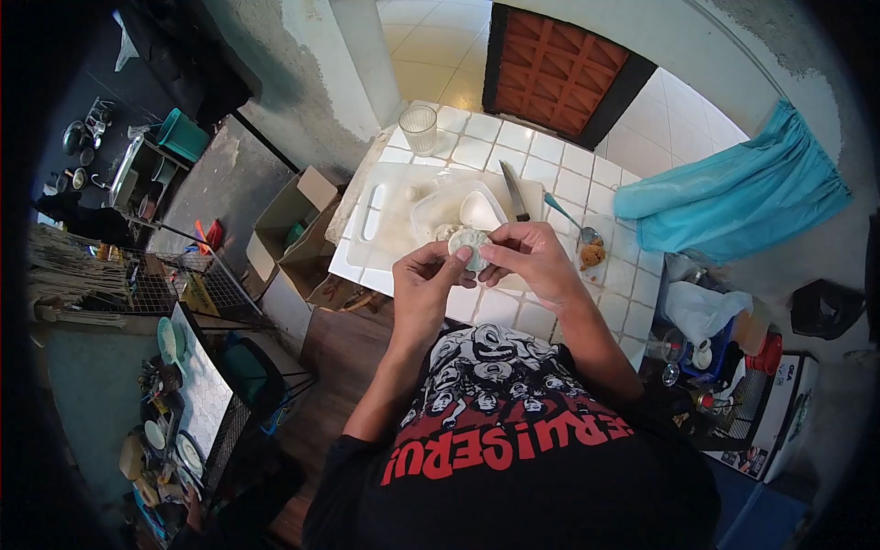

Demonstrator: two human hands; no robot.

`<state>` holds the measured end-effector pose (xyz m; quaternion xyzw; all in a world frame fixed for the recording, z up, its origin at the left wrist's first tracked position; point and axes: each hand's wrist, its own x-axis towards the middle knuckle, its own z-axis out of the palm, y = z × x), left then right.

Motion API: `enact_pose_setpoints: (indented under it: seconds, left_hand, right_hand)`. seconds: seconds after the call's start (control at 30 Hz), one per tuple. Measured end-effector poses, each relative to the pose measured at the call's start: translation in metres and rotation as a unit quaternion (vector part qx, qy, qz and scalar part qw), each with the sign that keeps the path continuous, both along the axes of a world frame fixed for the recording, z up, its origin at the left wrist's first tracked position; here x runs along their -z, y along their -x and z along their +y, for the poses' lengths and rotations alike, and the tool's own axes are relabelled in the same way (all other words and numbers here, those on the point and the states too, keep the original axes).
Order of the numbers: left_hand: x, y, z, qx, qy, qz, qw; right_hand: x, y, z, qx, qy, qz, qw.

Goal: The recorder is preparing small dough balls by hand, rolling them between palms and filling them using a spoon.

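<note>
Between them, my left hand (pixel 430 271) and my right hand (pixel 529 258) pinch a flat pale round of dough (pixel 466 242), thumbs on its face. Just beyond it sits a clear plastic container (pixel 430 206) with a white spoon or scoop (pixel 479 210) and some pale dough (pixel 447 232) in it. The container rests on a white cutting board (pixel 385 237), where a small dough piece (pixel 412 192) also lies. Right of the container is a knife (pixel 514 192). A spoon (pixel 567 212) lies farther right, touching a brown crumbly filling (pixel 591 254) on a clear sheet.
A ribbed drinking glass (pixel 419 129) stands at the far corner of the white-tiled table (pixel 495 302). An open cardboard box (pixel 295 227) is to the left, a turquoise curtain (pixel 729 185) to the right. Another person's hand (pixel 194 509) shows at lower left by a cluttered side table (pixel 206 371).
</note>
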<state>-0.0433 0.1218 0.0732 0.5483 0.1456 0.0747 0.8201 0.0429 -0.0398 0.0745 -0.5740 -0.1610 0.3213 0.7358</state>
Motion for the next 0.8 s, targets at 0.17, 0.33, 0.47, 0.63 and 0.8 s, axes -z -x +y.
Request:
enact_pose_setpoints:
  seconds: [0.17, 0.33, 0.47, 0.63, 0.8]
  left_hand:
    - [0.007, 0.002, 0.005, 0.008, 0.022, -0.016, 1.000]
    - [0.001, 0.001, 0.006, 0.007, 0.095, 0.000, 0.995]
    - [0.003, -0.002, 0.000, 0.069, -0.013, 0.025, 0.997]
    - [0.021, 0.000, -0.002, 0.055, -0.018, 0.047, 0.997]
    - [0.034, 0.000, -0.011, 0.050, 0.004, 0.052, 0.997]
  right_hand:
    - [-0.004, 0.000, -0.001, -0.008, -0.011, 0.012, 1.000]
    - [-0.004, -0.002, -0.006, -0.017, -0.011, 0.023, 1.000]
    - [0.000, -0.003, -0.009, -0.051, 0.027, -0.002, 0.998]
    - [0.015, 0.002, -0.014, -0.015, 0.068, -0.072, 0.995]
    - [0.023, 0.009, -0.033, 0.038, 0.118, -0.057, 0.991]
